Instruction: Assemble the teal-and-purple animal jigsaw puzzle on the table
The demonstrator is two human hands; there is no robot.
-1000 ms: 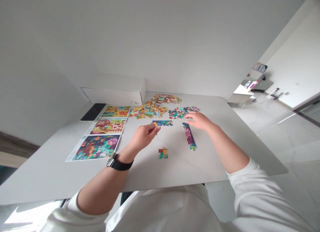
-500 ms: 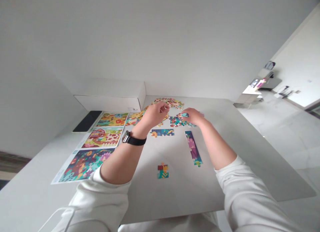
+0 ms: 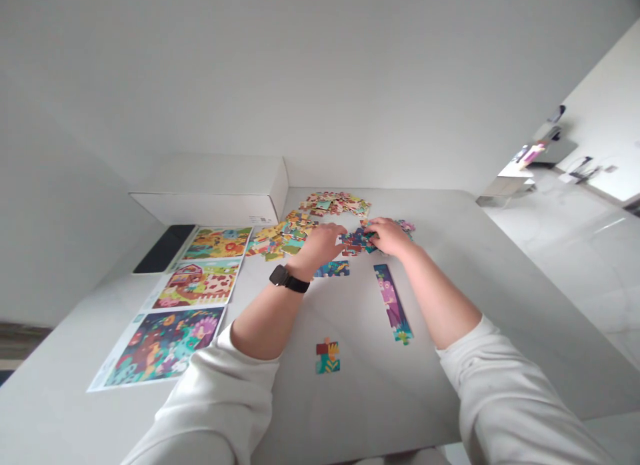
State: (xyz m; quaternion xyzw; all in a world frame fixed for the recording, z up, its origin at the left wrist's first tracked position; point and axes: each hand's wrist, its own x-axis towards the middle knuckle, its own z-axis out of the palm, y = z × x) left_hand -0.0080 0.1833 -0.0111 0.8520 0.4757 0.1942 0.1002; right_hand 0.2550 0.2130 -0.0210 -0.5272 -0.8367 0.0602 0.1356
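- The left hand [image 3: 325,241] and right hand [image 3: 389,235] rest curled on a heap of dark blue pieces [image 3: 356,241] between them (whether either grips a piece, I cannot tell).
- A blue joined strip [image 3: 334,269] lies just behind the left hand, toward its wrist.
- A purple strip [image 3: 393,305] lies beside the right forearm.
- A yellow heap [image 3: 280,239] sits left of the left hand.
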